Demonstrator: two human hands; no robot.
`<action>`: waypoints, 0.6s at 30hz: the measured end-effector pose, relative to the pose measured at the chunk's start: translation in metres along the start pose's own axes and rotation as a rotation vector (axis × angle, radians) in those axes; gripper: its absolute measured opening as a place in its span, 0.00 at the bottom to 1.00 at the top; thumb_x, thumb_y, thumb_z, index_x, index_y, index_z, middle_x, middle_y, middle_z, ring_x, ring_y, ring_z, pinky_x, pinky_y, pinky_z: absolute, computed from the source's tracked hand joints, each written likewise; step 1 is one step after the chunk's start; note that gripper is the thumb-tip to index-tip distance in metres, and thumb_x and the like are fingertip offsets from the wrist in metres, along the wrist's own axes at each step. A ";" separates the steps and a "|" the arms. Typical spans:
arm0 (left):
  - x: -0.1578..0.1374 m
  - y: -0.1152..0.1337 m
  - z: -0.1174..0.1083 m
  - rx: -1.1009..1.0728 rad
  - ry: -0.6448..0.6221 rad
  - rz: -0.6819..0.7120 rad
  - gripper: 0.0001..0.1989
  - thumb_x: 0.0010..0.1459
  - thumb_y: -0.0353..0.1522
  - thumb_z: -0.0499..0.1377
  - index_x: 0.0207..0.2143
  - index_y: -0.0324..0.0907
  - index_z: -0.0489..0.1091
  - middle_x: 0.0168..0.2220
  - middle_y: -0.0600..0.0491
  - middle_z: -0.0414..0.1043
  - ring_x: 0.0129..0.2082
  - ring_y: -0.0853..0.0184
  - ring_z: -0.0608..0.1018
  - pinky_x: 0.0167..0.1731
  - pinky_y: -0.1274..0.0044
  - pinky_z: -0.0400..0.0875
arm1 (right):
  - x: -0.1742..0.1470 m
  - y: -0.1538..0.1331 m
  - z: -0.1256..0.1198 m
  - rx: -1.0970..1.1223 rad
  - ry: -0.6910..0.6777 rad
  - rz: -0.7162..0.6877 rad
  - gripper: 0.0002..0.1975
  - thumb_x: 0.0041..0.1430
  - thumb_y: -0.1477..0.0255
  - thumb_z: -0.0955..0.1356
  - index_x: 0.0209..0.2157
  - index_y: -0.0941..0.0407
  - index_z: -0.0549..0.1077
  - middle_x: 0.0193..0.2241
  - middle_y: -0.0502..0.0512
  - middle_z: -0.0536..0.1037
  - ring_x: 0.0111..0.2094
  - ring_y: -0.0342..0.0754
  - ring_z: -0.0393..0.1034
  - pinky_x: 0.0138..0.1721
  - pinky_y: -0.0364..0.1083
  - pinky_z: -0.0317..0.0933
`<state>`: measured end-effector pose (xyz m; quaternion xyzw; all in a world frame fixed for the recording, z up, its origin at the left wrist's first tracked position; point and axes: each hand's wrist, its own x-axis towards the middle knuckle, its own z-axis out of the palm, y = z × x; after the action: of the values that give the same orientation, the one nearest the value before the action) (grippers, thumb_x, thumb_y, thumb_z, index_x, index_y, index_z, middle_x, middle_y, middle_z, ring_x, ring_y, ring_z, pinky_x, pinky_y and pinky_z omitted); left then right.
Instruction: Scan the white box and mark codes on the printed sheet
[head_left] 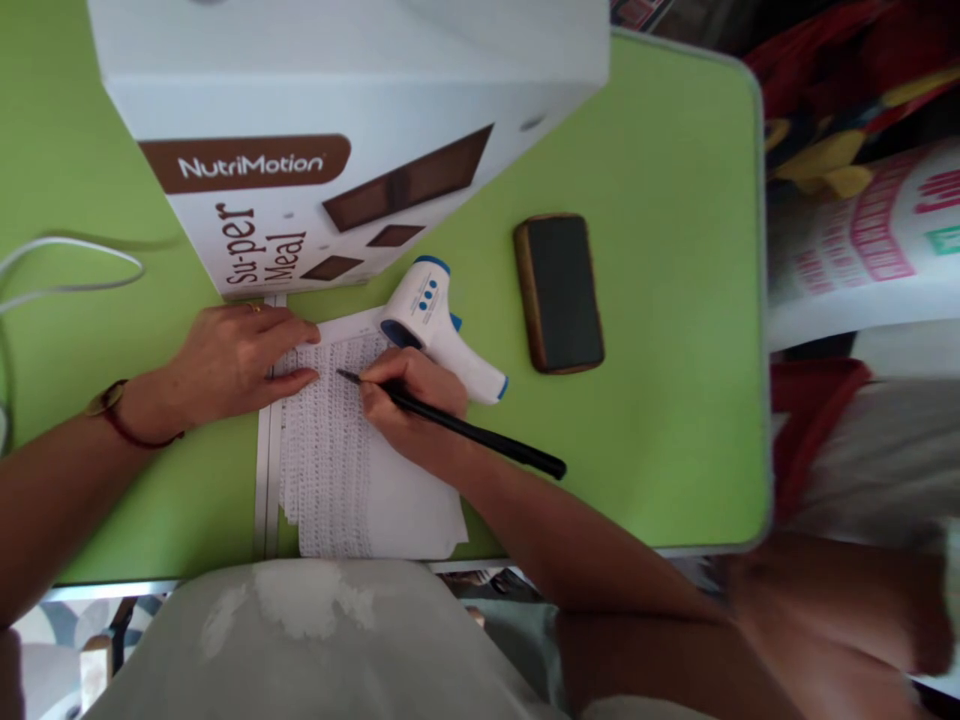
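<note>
Right hand (416, 395): fingers pinch a slim black pen (480, 433) near its tip, seemingly for fine control.
Left hand (240, 355): fingers loosely spread, gripping nothing, apparently steadying the densely written white paper sheets (412, 510).
Sheets: flat on the green table (675, 430), beneath both hands.

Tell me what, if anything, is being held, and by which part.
The right grip holds a black pen near its tip; the left grip rests on the papers, holding nothing.
</note>
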<state>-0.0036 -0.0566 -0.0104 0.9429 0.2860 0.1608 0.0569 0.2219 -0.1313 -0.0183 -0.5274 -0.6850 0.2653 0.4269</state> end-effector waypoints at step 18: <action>0.001 0.001 -0.001 0.008 0.011 0.020 0.18 0.71 0.43 0.52 0.45 0.40 0.75 0.35 0.52 0.80 0.30 0.66 0.79 0.30 0.75 0.66 | 0.000 0.002 0.005 -0.028 -0.013 -0.112 0.08 0.52 0.80 0.66 0.27 0.51 0.69 0.19 0.42 0.72 0.19 0.39 0.64 0.22 0.41 0.60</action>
<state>-0.0028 -0.0572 -0.0095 0.9451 0.2775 0.1654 0.0498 0.2191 -0.1303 -0.0226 -0.4925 -0.7198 0.2349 0.4292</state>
